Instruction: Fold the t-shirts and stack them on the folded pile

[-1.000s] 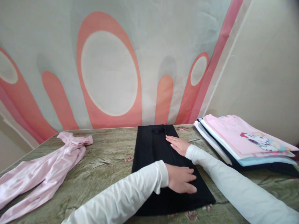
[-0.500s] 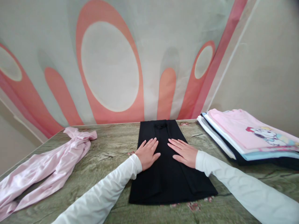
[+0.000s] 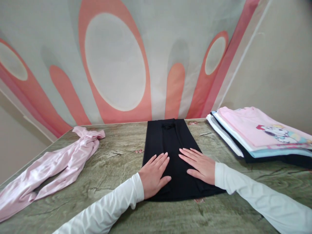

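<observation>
A black garment (image 3: 170,139), folded into a long narrow strip, lies on the green marbled table (image 3: 114,165), running away from me to the far edge. My left hand (image 3: 154,175) rests flat on its near left part, fingers stretched out. On the near right part lies my right hand (image 3: 200,165), also flat with fingers extended. Both hands press on the cloth and hold nothing. White sleeves cover both arms.
A crumpled pink garment (image 3: 56,165) lies at the left of the table. At the right stands a stack of folded shirts (image 3: 258,136), the top one pink with a cartoon print. A wall hanging with red and white shapes (image 3: 114,61) is behind the table.
My left hand moved from the garment's near right to its left side. Both hands then slid toward me along the cloth, side by side.
</observation>
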{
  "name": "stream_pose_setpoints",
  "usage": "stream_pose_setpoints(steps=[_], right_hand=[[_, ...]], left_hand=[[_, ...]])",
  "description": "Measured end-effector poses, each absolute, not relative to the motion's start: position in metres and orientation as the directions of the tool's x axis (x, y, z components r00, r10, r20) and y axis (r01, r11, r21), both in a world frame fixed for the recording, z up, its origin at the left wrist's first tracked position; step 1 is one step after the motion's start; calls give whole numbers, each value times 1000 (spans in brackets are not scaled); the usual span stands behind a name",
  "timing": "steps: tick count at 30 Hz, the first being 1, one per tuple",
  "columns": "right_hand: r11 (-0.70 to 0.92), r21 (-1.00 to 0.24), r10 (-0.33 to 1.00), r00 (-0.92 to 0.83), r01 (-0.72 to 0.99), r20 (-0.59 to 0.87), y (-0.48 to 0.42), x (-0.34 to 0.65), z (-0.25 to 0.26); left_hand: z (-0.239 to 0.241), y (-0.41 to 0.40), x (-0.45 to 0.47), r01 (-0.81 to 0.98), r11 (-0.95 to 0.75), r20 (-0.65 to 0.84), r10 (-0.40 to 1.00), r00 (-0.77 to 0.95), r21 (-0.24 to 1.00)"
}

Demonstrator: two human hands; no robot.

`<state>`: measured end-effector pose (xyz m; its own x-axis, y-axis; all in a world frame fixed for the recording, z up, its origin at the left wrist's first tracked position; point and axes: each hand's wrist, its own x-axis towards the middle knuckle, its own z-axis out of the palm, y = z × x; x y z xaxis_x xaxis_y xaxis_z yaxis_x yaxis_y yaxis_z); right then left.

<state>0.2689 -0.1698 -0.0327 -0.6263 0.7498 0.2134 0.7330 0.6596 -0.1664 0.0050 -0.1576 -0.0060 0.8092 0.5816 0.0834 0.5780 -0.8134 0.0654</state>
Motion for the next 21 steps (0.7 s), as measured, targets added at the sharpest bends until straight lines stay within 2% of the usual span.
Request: stream_pose_setpoints(steps=[5, 10, 15, 21], right_hand=[[672, -282, 739, -643, 685, 200, -184, 277, -32], [580, -485, 814, -494, 655, 306, -187, 297, -26], [596, -505, 803, -458, 624, 381, -190, 304, -21], [637, -536, 763, -553, 554, 335, -204, 288, -17]], left_hand=[[-5, -166, -2, 541, -826, 62, 555, 830, 155], [3, -166, -20, 501, -805, 68, 547, 835, 319], [13, -173, -27, 499, -745, 96, 593, 800, 443], [18, -179, -22, 474, -727, 64, 575, 815, 497]])
